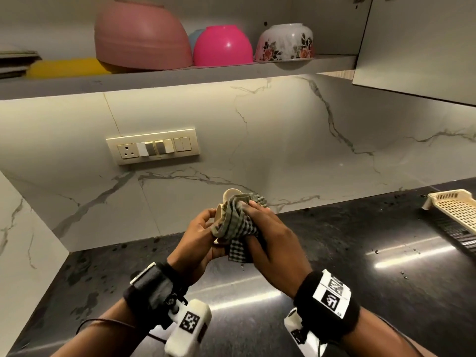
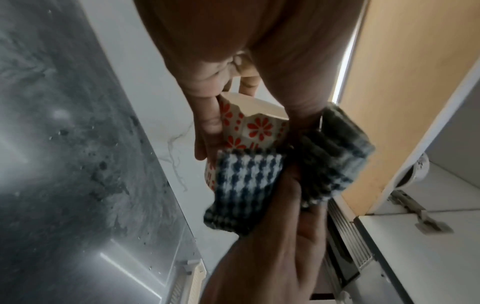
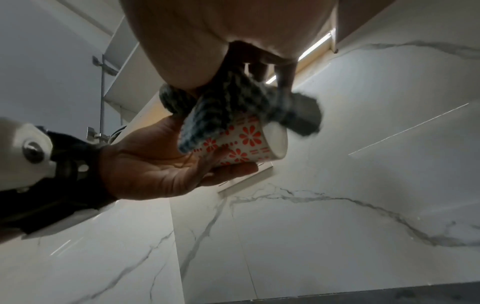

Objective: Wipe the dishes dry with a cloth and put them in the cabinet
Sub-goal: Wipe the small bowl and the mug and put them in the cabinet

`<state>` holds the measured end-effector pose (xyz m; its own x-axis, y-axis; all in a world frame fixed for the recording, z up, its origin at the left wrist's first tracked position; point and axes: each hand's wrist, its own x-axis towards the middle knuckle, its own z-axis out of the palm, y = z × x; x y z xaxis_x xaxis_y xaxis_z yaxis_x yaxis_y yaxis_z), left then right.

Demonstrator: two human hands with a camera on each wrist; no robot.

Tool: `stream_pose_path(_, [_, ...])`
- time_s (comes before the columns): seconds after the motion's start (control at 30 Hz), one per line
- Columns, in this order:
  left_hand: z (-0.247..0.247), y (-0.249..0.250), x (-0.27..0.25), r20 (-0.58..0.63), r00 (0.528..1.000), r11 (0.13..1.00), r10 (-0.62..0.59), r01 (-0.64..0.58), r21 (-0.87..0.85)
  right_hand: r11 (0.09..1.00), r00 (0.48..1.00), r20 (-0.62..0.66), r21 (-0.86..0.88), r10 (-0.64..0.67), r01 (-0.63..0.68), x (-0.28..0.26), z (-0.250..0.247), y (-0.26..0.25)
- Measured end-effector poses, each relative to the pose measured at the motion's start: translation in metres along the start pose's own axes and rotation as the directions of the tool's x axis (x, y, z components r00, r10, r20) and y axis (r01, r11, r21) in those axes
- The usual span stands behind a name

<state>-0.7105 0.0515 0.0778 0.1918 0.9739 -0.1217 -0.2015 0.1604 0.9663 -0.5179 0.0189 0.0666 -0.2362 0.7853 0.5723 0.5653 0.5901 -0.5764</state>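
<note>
Cup (image 3: 249, 142) in left hand (image 1: 198, 237), right hand (image 1: 273, 238) clutching cloth (image 1: 235, 222)

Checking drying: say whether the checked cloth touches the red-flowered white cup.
Touching: the right wrist view shows the checked cloth draped over the red-flowered white cup.

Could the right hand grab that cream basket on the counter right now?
Probably not yet: the right hand grips the checked cloth against the cup. The counter toward the basket looks unobstructed, though.

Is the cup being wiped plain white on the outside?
No: the cup held in the left hand carries red flower prints where the checked cloth leaves it bare.
</note>
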Motion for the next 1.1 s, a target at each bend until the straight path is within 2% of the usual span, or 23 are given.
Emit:
stream_pose_path(0.2, [0.000, -0.005, -0.001, -0.012, 1.000, 0.999, 0.002, -0.003, -0.041, 0.999, 0.998, 0.057, -0.019, 0.038, -0.037, 0.006, 0.007, 0.008])
stream_pose_path(0.27, [0.000, -0.006, -0.002, -0.025, 1.000, 0.999, 0.020, -0.021, -0.043, 0.997, 0.996, 0.066, 0.054, 0.058, -0.062, 0.003, 0.010, 0.013])
stream_pose_path(0.33, [0.001, -0.006, -0.003, -0.027, 0.999, 0.998, 0.023, -0.024, -0.052, 0.980, 0.995, 0.022, 0.169, 0.099, -0.102, 0.001, 0.014, 0.016])
stream_pose_path(0.47, [0.002, -0.003, -0.002, -0.033, 0.999, 0.999, 0.043, -0.044, -0.024, 0.884, 0.963, -0.076, 0.421, 0.258, -0.203, -0.002, 0.022, 0.012])
stream_pose_path(0.53, [0.000, -0.003, -0.001, -0.039, 0.998, 0.999, 0.044, -0.045, -0.029, 0.787, 0.929, -0.060, 0.553, 0.366, -0.274, -0.002, 0.023, 0.006])
stream_pose_path(0.63, [-0.002, -0.008, -0.001, -0.058, 0.997, 0.998, 0.054, -0.055, -0.021, 0.706, 0.893, -0.051, 0.633, 0.448, -0.318, 0.001, 0.019, 0.004])
stream_pose_path(0.7, [-0.002, -0.010, 0.000, -0.075, 0.995, 0.997, 0.071, -0.072, -0.003, 0.683, 0.875, -0.046, 0.645, 0.481, -0.342, 0.003, 0.019, 0.006])
stream_pose_path(0.8, [-0.006, -0.008, 0.004, -0.119, 0.988, 0.995, 0.099, -0.099, 0.008, 0.716, 0.873, -0.022, 0.583, 0.488, -0.385, -0.002, 0.020, 0.012])
stream_pose_path(0.93, [-0.020, 0.000, 0.006, -0.128, 0.987, 0.994, 0.101, -0.096, 0.045, 0.708, 0.872, 0.106, 0.541, 0.478, -0.454, -0.014, 0.020, 0.031])
stream_pose_path(1.03, [-0.028, -0.003, 0.004, -0.157, 0.982, 0.993, 0.101, -0.091, 0.070, 0.652, 0.837, 0.222, 0.539, 0.501, -0.533, -0.023, 0.022, 0.047])
stream_pose_path(1.1, [-0.031, -0.006, 0.002, -0.184, 0.977, 0.993, 0.106, -0.095, 0.064, 0.683, 0.814, 0.288, 0.444, 0.504, -0.580, -0.035, 0.029, 0.062])
